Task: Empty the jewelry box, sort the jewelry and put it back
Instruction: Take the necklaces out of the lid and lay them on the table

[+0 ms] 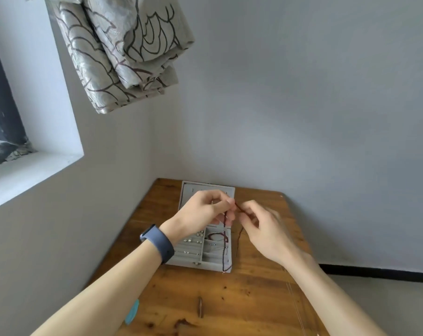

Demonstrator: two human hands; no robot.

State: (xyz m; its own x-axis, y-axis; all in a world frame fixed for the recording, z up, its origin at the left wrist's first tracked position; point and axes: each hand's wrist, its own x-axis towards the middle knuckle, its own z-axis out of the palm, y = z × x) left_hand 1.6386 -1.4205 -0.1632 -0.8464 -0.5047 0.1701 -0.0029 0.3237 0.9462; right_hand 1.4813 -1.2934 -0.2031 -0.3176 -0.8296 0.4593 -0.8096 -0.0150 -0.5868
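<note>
1. Nearest: both bare forearms enter from 6 o'clock over the wooden bench [230, 299]. A teal object [132, 311] shows at the left forearm's edge; what it is, cannot tell.
2. Left wrist carries a dark blue band [158, 243].
3. Left hand [203, 212]: grip narrow, fingertips pinched on a dark red beaded necklace [224, 243]. The strand hangs down toward 6 o'clock across the box's right side, its end at the front edge.
4. Right hand [261, 226], at 3 o'clock of the left: grip narrow, pinching the same necklace's upper end; a second length dangles beneath it.
5. Grey jewelry box [205, 260] lies open under the hands, lid flat toward 12 o'clock. Small earrings [193, 238] sit in the left rows; a reddish bracelet [215, 236] in a right compartment.
6. Farthest: patterned curtain [123, 49] at 11 o'clock, window ledge [36, 170] at 9 o'clock.
</note>
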